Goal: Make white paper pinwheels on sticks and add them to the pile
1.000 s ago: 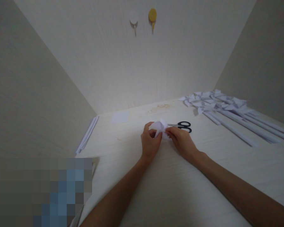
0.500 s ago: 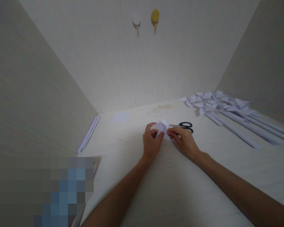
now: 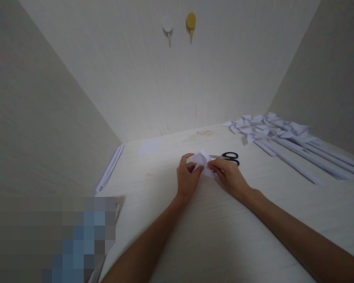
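A folded white paper piece [image 3: 199, 159] with upturned points is held over the middle of the table. My left hand [image 3: 188, 175] grips it from the left, thumb in front and fingers curled behind. My right hand [image 3: 228, 174] pinches its right side between thumb and fingertips; anything small in that pinch is too blurred to make out. Just behind my right hand lie scissors with black handles [image 3: 230, 155], their blades pointing left and partly covered by the paper and fingers.
Several paper pinwheels on rolled paper sticks [image 3: 295, 157] are heaped at the right. Rolled paper sticks [image 3: 109, 169] lie along the left edge, and a flat paper square [image 3: 150, 146] is near the back wall. A yellow hook [image 3: 190, 21] and a white hook [image 3: 167, 27] hang on the wall.
The view has shifted very slightly. Both hands keep their hold on the paper, whose lower right part shows a little more spread now.
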The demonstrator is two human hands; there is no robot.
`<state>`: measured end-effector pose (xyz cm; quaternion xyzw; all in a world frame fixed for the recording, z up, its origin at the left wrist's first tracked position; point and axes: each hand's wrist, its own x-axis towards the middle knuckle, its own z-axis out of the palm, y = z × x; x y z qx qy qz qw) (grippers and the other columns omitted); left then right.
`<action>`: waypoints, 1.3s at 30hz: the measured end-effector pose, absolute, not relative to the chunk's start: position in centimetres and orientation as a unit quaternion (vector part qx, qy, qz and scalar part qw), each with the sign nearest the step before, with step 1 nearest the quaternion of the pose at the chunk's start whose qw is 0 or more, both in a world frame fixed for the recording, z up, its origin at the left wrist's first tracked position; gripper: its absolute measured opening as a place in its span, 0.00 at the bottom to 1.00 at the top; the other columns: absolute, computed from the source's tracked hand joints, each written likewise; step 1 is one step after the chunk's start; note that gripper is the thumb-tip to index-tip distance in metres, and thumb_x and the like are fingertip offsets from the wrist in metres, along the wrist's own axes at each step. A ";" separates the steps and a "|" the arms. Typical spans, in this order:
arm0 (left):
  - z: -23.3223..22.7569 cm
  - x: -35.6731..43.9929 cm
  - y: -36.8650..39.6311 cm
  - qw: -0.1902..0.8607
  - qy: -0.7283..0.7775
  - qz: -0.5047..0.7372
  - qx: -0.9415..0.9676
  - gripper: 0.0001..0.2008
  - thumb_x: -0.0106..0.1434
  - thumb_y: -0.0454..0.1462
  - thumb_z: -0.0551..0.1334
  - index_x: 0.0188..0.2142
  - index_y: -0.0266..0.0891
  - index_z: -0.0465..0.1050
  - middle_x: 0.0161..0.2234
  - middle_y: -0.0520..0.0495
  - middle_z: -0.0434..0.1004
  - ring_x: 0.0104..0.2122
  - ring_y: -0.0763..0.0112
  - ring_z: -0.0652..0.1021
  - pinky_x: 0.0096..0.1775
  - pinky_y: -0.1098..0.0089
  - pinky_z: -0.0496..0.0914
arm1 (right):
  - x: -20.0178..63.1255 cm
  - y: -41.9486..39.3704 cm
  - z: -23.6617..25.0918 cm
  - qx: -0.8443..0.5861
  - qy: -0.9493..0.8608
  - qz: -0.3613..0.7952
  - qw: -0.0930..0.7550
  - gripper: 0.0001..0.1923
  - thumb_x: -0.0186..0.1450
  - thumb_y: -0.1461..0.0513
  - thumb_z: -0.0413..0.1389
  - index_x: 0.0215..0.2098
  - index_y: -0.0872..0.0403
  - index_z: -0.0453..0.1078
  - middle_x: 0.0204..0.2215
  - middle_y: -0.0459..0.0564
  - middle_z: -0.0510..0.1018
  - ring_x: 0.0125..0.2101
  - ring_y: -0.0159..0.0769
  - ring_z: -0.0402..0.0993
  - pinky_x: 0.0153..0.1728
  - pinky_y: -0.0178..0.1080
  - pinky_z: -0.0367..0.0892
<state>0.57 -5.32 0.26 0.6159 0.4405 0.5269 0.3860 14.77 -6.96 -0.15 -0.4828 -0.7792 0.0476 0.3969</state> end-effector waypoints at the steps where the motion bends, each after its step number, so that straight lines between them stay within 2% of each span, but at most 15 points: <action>1: 0.3 0.6 -5.3 0.387 0.441 0.525 0.616 0.19 0.47 0.32 0.60 0.40 0.38 0.59 0.18 0.57 0.67 0.20 0.78 0.69 0.23 0.78 0.62 | 14.8 -7.0 -0.1 -0.484 -0.780 0.049 0.394 0.08 0.59 0.68 0.47 0.29 0.56 0.68 0.25 0.49 0.73 0.26 0.33 0.67 0.27 0.33 0.60; 14: 0.3 0.6 -5.3 0.384 0.451 0.516 0.619 0.19 0.46 0.32 0.60 0.39 0.38 0.58 0.17 0.59 0.66 0.18 0.79 0.68 0.21 0.79 0.60 | 14.7 -7.1 0.2 -0.498 -0.801 0.020 0.333 0.08 0.59 0.68 0.46 0.29 0.56 0.67 0.27 0.51 0.74 0.28 0.35 0.69 0.29 0.34 0.61; 24: 0.4 0.7 -5.4 0.380 0.446 0.512 0.628 0.22 0.47 0.31 0.58 0.43 0.37 0.56 0.21 0.55 0.70 0.20 0.78 0.70 0.23 0.78 0.62 | 14.6 -6.9 -0.1 -0.511 -0.778 0.057 0.361 0.08 0.59 0.66 0.47 0.29 0.56 0.68 0.26 0.51 0.75 0.27 0.35 0.69 0.29 0.34 0.61; 39: 0.3 0.8 -5.4 0.359 0.459 0.519 0.625 0.22 0.46 0.30 0.59 0.42 0.37 0.57 0.21 0.55 0.70 0.20 0.78 0.70 0.22 0.78 0.62 | 14.7 -6.7 -0.4 -0.505 -0.749 0.116 0.413 0.08 0.59 0.65 0.47 0.27 0.55 0.68 0.21 0.47 0.73 0.23 0.32 0.68 0.25 0.33 0.59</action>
